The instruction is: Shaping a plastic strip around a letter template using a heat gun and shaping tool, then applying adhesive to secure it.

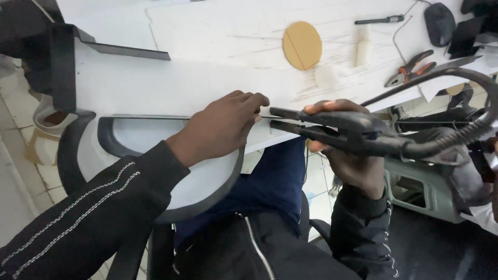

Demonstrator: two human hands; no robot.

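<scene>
My left hand [220, 127] rests knuckles-up on a white board piece [155, 137] with a black curved rim, at the near edge of the white table [207, 57]; its fingertips press the edge where a thin rod runs. My right hand [353, 166] grips a black clamp-like tool [337, 129] with two long jaws. The jaw tips [275, 118] sit at the board's edge, just right of my left fingertips. A thick black cable [456, 88] arcs from the tool's rear to the right.
On the table lie a round tan disc [302, 45], a white cylinder [364, 49], orange-handled pliers [411, 67], a black pen-like tool [378, 20] and a dark mouse-shaped object [439, 23]. A black L-shaped strip [70, 57] stands at the left. A grey machine [425, 186] sits low right.
</scene>
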